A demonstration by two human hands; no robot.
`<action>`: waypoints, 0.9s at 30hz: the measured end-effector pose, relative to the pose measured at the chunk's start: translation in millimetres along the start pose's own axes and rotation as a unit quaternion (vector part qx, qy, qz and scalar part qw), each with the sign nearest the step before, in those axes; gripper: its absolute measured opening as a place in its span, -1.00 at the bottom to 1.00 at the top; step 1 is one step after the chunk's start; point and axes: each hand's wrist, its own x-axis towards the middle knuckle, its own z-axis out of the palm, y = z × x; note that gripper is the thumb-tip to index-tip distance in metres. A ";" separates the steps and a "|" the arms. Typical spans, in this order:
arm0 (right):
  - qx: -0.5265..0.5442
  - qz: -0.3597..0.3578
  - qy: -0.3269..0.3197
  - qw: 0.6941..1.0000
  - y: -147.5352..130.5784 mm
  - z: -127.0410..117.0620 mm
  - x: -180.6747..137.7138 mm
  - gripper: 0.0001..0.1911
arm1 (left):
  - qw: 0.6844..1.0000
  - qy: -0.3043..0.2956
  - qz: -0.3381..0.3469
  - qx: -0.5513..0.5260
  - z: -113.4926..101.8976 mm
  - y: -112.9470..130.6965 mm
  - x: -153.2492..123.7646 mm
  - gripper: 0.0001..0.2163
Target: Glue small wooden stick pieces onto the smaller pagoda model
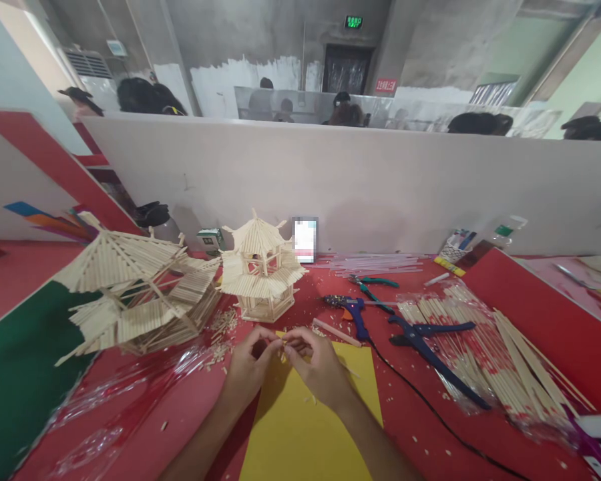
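Note:
My left hand (253,361) and my right hand (316,361) meet fingertip to fingertip over the top of a yellow sheet (320,441). Both are closed in a pinch on a small pale stick piece (283,339), mostly covered by the fingers. Just beyond them stands a small two-tiered pavilion model (263,274) made of pale wooden sticks. Bits of cut stick lie on the sheet and around its base. A larger pavilion model (145,287) of the same kind stands to the left.
Right of my hands lie a blue glue gun (353,312) with its cord, green-handled pliers (373,287) and a dark blue cutter (431,354). Bagged wooden sticks (475,354) spread farther right. Clear glue sticks (375,263) and a lit phone (305,239) are near the white partition (360,180).

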 end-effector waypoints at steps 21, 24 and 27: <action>-0.005 0.002 -0.017 1.000 -1.8 -3.1 0.3 -0.83 | 0.995 -0.100 0.025 -0.011 -3.3 0.4 -1.5 -0.76; -0.001 0.016 -0.022 1.000 -2.6 -2.2 -0.5 -0.79 | 0.993 -0.114 0.035 0.000 -4.8 3.3 -1.6 -0.77; 0.006 0.025 -0.022 0.999 -0.7 0.1 -0.9 -0.74 | 0.993 -0.108 0.043 0.014 -4.0 3.3 -1.7 -0.78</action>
